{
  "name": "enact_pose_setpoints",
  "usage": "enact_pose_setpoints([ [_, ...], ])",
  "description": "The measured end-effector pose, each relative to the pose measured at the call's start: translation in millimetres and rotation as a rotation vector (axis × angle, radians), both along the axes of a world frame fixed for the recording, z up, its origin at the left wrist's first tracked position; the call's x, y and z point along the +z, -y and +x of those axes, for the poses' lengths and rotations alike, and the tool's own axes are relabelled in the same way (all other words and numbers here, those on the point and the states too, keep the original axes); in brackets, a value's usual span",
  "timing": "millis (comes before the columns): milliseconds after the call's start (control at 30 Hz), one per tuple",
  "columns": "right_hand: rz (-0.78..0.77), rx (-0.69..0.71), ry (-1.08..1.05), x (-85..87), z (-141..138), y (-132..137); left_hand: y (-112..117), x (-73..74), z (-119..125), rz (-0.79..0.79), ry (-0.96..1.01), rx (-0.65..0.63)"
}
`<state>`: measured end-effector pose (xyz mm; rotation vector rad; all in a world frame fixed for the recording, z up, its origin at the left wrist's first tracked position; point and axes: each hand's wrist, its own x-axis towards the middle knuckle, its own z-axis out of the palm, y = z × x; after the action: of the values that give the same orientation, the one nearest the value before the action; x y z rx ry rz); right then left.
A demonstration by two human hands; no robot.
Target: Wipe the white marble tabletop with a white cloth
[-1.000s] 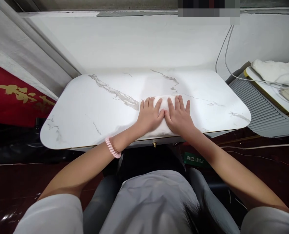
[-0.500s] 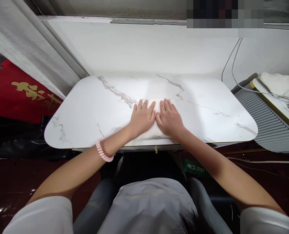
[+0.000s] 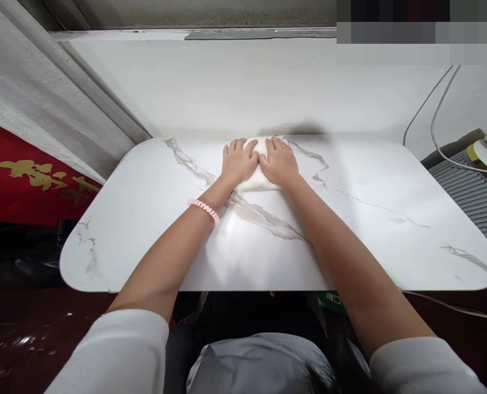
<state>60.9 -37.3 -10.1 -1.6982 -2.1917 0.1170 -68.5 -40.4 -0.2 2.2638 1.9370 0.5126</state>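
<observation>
My left hand (image 3: 238, 163) and my right hand (image 3: 281, 163) lie side by side on a folded white cloth (image 3: 258, 179), palms down. The fingers of both hands are stretched out over its top, and the thumbs nearly meet in the middle. Under the palms the cloth is partly hidden. It rests near the back edge of a white marble-patterned table (image 3: 124, 224). A pink coiled band (image 3: 204, 210) circles my left wrist.
Behind the table rises a white wall (image 3: 210, 82). Grey cables (image 3: 436, 120) hang at the right, above a grey ribbed unit (image 3: 465, 191). A red cloth with gold characters (image 3: 34, 175) is at the left, beside a grey post (image 3: 63, 93).
Both hands have slid forward across the table with the cloth, from near the front edge to near the back. My arms are stretched further out, and the view has shifted.
</observation>
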Motion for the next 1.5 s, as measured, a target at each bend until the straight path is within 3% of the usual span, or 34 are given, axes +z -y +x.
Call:
enact_pose_setpoints([
  [267,0.072,-0.040,-0.010,-1.0,-1,-36,-40,-4.8,0,0.064,0.050,0.004],
  [400,0.066,-0.011,0.030,1.1,0,-41,-44,-2.6,-1,0.015,0.032,0.011],
  [533,0.039,0.021,0.061,2.8,3,-34,-33,-0.7,-1,-0.007,0.014,0.016],
  [667,-0.028,0.072,0.071,3.9,0,-14,-7,0.0,-4,-0.021,0.007,0.056],
  [833,-0.055,0.078,0.077,-0.2,-10,30,40,-0.4,-17,-0.025,-0.015,0.026],
  [1033,-0.060,0.123,0.029,-7.2,-31,110,117,-2.7,-46,-0.031,-0.067,-0.032],
  [1267,-0.060,0.128,0.063,1.9,-55,205,208,-1.4,-71,-0.027,-0.103,-0.052],
  [1367,-0.035,0.148,0.062,3.2,-58,218,222,-1.3,-74,-0.018,-0.098,-0.037],
  [1500,-0.022,0.136,0.093,6.5,-65,211,212,-0.4,-80,-0.048,-0.105,-0.046],
])
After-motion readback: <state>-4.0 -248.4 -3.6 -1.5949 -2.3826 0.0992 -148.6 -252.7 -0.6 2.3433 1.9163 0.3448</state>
